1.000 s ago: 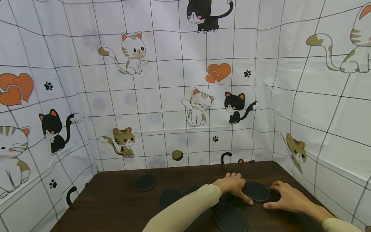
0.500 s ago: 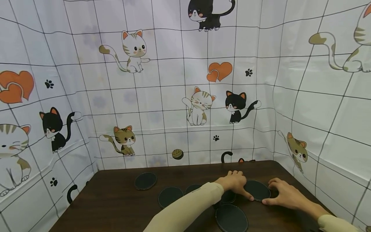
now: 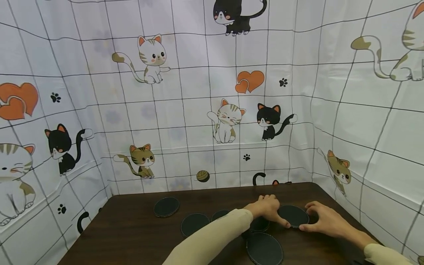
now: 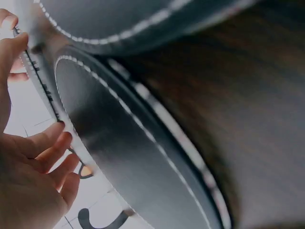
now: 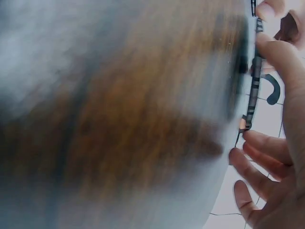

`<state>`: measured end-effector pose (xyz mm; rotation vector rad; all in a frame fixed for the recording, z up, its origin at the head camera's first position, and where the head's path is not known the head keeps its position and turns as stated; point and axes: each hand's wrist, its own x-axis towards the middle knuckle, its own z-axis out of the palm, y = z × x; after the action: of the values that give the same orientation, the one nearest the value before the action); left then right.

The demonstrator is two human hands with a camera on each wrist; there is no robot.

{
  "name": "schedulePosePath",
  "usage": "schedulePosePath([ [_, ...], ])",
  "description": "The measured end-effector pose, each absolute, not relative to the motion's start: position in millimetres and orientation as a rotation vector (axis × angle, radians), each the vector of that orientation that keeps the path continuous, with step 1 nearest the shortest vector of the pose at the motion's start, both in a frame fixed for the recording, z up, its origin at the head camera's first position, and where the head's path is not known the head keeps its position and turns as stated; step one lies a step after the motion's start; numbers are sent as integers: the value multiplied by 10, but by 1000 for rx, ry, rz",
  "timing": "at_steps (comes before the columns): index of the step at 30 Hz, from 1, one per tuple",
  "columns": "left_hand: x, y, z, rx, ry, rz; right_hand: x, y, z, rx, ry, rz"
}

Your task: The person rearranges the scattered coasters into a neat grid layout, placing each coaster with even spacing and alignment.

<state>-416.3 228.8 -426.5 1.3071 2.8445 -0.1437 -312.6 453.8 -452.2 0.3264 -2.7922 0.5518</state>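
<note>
In the head view, a round dark coaster lies between my two hands near the table's far right. My left hand grips its left edge with thumb and fingers. On the opposite edge, my right hand holds it the same way. Seen edge-on in the left wrist view, the held coaster spans from thumb to fingertips. The right wrist view also has its thin rim between thumb and fingers. Whether it is off the table is hard to tell.
More dark coasters lie on the brown table: one at far left, another at mid-left, one in front, and others partly under my left arm. White-stitched coasters fill the left wrist view. A cat-print curtain surrounds the table.
My right hand has come slightly left, its thumb meeting the coaster's edge. My left thumb has closed onto the near left edge. The other coasters lie as before.
</note>
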Motion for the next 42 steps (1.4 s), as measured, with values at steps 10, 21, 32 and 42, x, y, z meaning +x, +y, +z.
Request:
schedulePosePath([
  [10, -4169, 1800, -3982, 1466, 2917, 141, -3101, 4281, -4264, 400, -2590, 655],
  [21, -3813, 1180, -3843, 1439, 3021, 405, -2942, 3837, -4107, 484, -2477, 734],
  [32, -3345, 561, -3963, 1361, 3069, 674, -2820, 3370, -4118, 705, -2401, 799],
  [42, -3062, 115, -4042, 1217, 3091, 671, -2835, 2997, -4174, 822, -2484, 820],
])
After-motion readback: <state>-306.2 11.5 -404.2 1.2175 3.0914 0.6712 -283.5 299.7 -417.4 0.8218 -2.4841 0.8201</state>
